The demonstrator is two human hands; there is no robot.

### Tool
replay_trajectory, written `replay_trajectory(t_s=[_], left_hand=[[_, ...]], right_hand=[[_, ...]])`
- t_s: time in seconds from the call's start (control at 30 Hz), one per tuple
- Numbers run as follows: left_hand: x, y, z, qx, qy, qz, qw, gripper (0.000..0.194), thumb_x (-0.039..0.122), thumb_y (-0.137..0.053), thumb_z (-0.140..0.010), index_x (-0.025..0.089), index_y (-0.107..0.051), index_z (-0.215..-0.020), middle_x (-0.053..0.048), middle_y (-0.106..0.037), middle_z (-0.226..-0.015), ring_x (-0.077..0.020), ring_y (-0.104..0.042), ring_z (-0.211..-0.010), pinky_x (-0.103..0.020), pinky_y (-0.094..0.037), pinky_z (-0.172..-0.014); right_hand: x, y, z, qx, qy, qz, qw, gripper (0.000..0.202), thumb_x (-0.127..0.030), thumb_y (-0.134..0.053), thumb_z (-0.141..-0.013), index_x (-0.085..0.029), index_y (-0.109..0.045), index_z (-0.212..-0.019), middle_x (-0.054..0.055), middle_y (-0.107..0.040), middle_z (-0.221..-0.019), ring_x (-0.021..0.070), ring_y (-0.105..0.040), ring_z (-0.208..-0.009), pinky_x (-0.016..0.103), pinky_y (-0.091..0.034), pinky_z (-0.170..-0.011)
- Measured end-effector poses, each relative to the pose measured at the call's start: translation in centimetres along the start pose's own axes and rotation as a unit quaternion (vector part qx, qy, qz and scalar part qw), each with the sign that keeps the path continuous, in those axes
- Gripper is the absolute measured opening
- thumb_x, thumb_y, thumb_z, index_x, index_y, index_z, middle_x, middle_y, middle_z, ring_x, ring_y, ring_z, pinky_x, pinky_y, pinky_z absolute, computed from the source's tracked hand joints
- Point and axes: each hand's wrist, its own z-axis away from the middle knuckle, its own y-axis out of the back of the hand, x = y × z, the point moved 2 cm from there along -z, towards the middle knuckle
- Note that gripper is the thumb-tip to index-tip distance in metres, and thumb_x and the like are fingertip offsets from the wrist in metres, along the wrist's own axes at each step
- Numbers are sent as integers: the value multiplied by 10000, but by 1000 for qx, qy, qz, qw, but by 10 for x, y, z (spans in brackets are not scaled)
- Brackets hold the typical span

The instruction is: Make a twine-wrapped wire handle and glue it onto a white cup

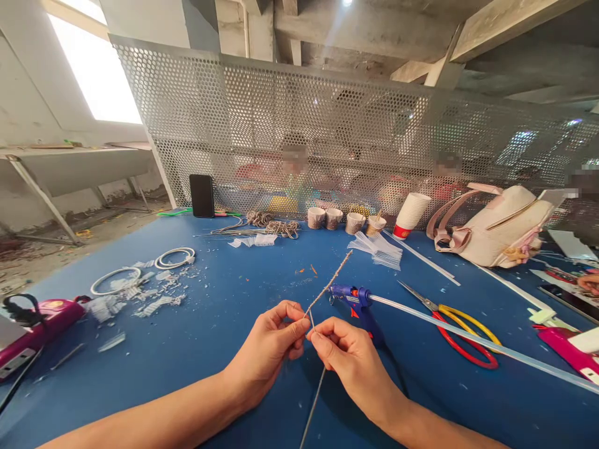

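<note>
My left hand (pixel 278 340) pinches a thin, stiff, grey-brown twisted cord (pixel 331 279) between thumb and fingers. Its rough, twisted end slants up and away to the right. Close beside, my right hand (pixel 344 352) is closed on a thinner strand that meets the cord just above my fingertips. A long pale tail runs from below the hands toward the table's near edge. Just beyond my right hand lies a blue glue gun (pixel 358 302) with a long clear glue stick (pixel 435 324) in its back. Scissors (pixel 449 321) with red and yellow handles lie farther right, partly under the stick.
On the blue table (pixel 224 299) are white rings (pixel 175 257) among scraps at left, bundled cord (pixel 281 226), small wrapped cups (pixel 333 218), stacked paper cups (pixel 412 215), clear strips (pixel 379 248) and a pink bag (pixel 500 227). A perforated metal screen (pixel 262 125) stands behind; power strips flank both sides.
</note>
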Motion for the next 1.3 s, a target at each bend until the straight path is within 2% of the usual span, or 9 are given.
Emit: replay_trajectory(t_s=[0.13, 0.3, 0.5, 0.77, 1.0, 1.3], left_hand=[[2, 0, 0, 16, 0, 9, 1000, 227, 234, -787, -609, 136, -583, -623, 46, -501, -670, -30, -393, -480, -189, -298, -472], [-1, 1, -1, 8, 23, 12, 1000, 127, 245, -681, -712, 123, -668, -748, 41, -452, -522, -74, -395, -528, -194, -323, -524], [-1, 2, -3, -4, -11, -4, 1000, 204, 293, -763, -651, 125, -648, -650, 12, -548, -681, -59, -409, -536, -205, -322, -530], [2, 0, -2, 1, -22, -26, 999, 246, 286, -795, -609, 132, -603, -597, 21, -528, -749, -48, -449, -491, -223, -363, -500], [-3, 4, -4, 1, 9, -13, 1000, 256, 313, -763, -660, 135, -579, -659, 65, -419, -519, -37, -295, -455, -188, -219, -444], [0, 5, -5, 27, 18, -2, 999, 226, 295, -751, -656, 127, -628, -742, 60, -418, -523, -48, -312, -476, -184, -239, -458]], right_hand=[[0, 0, 0, -4, 4, -2, 1000, 295, -406, -532, -862, -154, -606, -726, -51, -430, -553, 83, -359, -517, 209, -307, -491], [1, 1, 0, -2, 1, -3, 1000, 301, -414, -528, -865, -149, -609, -748, -56, -410, -552, 81, -343, -515, 211, -294, -485], [0, 2, 0, 5, 5, -7, 1000, 315, -428, -532, -860, -148, -610, -738, -58, -397, -547, 79, -327, -509, 214, -290, -481], [-3, 1, 2, 6, 6, -10, 1000, 299, -418, -551, -851, -160, -627, -720, -42, -452, -550, 88, -363, -510, 216, -319, -493], [0, 2, 3, 7, -8, -8, 1000, 318, -453, -541, -845, -162, -603, -733, -47, -439, -550, 91, -369, -514, 219, -319, -498], [3, 3, 1, 10, -13, -20, 1000, 350, -487, -542, -839, -154, -598, -746, -53, -410, -549, 89, -346, -511, 228, -295, -491]])
